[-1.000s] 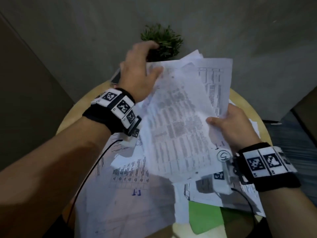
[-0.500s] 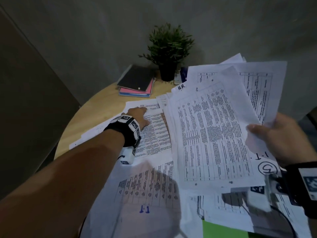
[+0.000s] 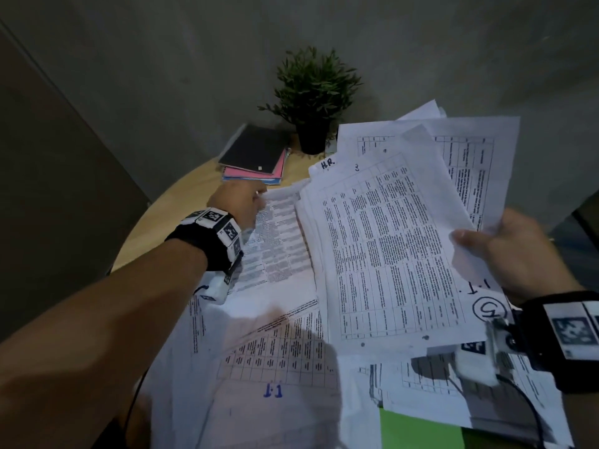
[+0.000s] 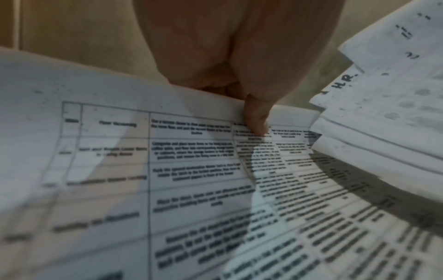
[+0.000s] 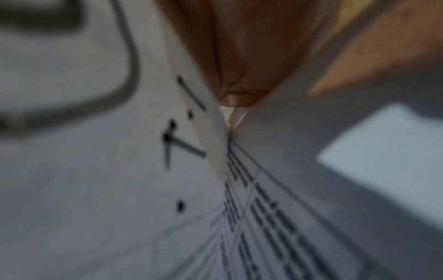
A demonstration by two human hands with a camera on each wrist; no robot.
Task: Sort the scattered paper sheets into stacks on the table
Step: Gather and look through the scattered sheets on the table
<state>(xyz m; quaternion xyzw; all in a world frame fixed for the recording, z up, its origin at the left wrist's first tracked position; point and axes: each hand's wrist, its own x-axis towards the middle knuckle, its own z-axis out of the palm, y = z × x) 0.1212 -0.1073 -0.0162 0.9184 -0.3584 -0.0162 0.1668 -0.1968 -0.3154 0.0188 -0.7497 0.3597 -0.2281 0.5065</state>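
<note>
Printed white sheets lie scattered over a round wooden table. My left hand reaches to the far side and pinches the far edge of a table-printed sheet. In the left wrist view its thumb lies on top of that sheet and the fingers curl under the edge. My right hand holds a fanned bundle of sheets raised above the table, thumb on top. In the right wrist view the thumb pinches the bundle, which is blurred.
A potted plant and a pile of notebooks stand at the table's far edge by the grey wall. More loose sheets cover the near side, with a green sheet under them at the front right.
My left hand let go of the bundle, dropped to the table and now pinches the far edge of a sheet. The right hand carried the bundle to the right.
</note>
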